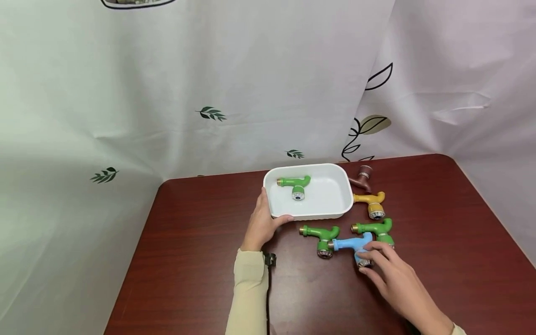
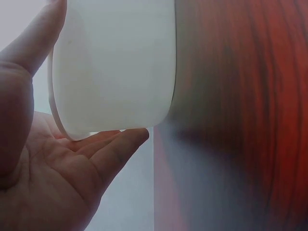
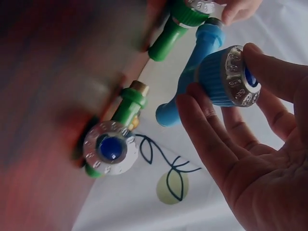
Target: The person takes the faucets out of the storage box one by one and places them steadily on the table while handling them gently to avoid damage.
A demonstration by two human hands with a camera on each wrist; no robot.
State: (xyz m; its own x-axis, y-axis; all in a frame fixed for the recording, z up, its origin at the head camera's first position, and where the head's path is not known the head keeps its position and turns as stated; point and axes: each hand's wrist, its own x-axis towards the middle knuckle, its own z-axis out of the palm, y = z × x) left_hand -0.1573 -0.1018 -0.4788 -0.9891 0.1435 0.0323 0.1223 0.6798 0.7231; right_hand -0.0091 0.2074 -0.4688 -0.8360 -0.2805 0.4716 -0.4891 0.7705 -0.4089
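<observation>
My left hand (image 1: 264, 221) holds the near left corner of a white rectangular tub (image 1: 328, 197), thumb at the near rim and fingers along the left side. Inside the tub lies a green tap (image 1: 293, 182). With thumb and fingertips, my right hand (image 1: 393, 274) pinches a light blue tap (image 1: 351, 243) by its ribbed round knob; the right wrist view shows the thumb on the silver and dark blue end. Close to the blue tap are one green tap (image 1: 322, 233) on its left and another green tap (image 1: 372, 228) just behind it, partly covered by the right hand.
Right of the tub, a yellow tap (image 1: 372, 199) and a dark brown tap (image 1: 363, 177) lie on the reddish-brown table (image 1: 201, 260). Behind the table's back edge hangs a white curtain (image 1: 251, 83) printed with leaves.
</observation>
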